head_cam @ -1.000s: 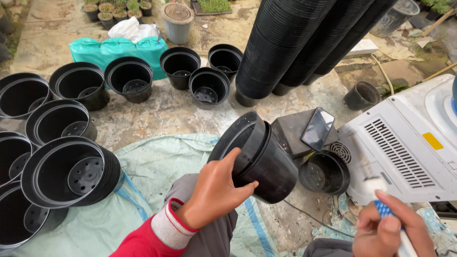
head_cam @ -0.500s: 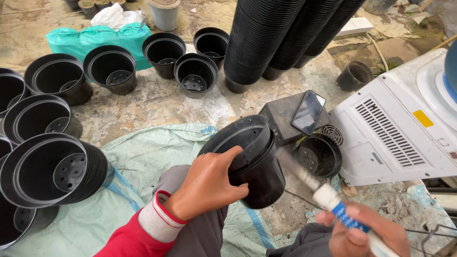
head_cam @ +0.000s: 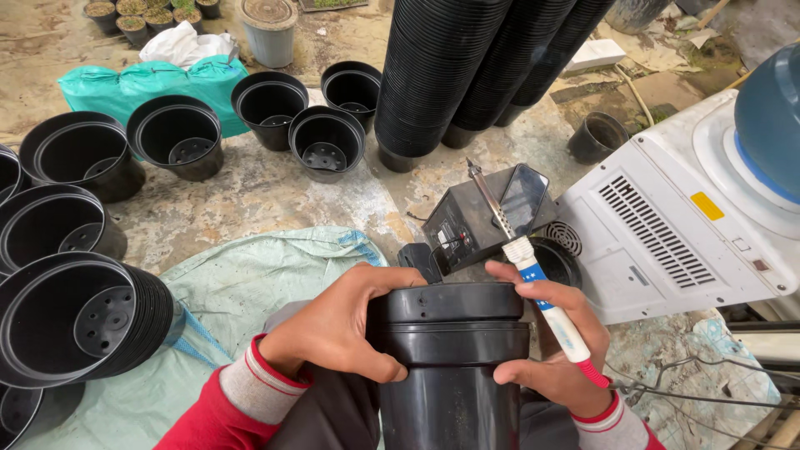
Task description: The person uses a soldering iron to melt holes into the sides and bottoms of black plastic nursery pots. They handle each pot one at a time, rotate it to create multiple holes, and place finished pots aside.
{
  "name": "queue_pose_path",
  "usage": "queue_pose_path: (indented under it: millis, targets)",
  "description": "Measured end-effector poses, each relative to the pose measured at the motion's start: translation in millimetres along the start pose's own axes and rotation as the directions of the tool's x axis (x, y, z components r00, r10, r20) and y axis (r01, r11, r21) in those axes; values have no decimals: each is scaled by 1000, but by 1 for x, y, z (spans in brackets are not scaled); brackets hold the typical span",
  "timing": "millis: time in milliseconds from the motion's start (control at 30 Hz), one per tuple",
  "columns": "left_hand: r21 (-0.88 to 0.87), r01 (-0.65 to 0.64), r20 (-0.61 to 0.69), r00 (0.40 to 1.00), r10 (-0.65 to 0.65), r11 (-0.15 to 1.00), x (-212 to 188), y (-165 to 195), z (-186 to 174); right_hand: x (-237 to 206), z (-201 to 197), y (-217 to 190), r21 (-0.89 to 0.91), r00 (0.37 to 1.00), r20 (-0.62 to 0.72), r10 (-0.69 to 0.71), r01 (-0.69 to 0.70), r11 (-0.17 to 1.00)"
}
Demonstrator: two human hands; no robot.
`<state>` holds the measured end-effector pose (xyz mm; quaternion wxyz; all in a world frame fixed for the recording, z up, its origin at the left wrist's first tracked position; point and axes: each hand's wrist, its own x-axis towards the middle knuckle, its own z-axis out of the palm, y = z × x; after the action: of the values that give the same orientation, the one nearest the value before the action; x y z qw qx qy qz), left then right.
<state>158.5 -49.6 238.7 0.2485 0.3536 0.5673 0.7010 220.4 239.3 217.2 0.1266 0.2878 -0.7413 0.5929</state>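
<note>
Between left hand and right hand, gripped: black pot

Black pot, blue-white soldering iron

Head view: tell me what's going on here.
A person holds a black pot on their lap, rim pointing away. The left hand grips its side; the right hand steadies the other side and holds a soldering iron, tip up. More pots stand on the ground, and tall stacks behind.
</note>
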Motion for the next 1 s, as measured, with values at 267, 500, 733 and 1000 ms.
queue_pose_path:
  millis: [267,500,733,1000]
  targets:
    - [122,-140,-267,949,168,983,7,-7,8,3,-7,0,176,941,-336,41,20,984]
    - [-60,-335,-519,815,257,940,64,-18,-10,45,9,8,212,815,-572,-95,259,942]
    - [330,-327,-475,753,455,885,53,-9,-33,59,21,27,375,890,-446,88,97,922]
    - [454,-170,-628,635,450,875,53,-8,-20,46,22,49,414,891,-408,197,-12,910]
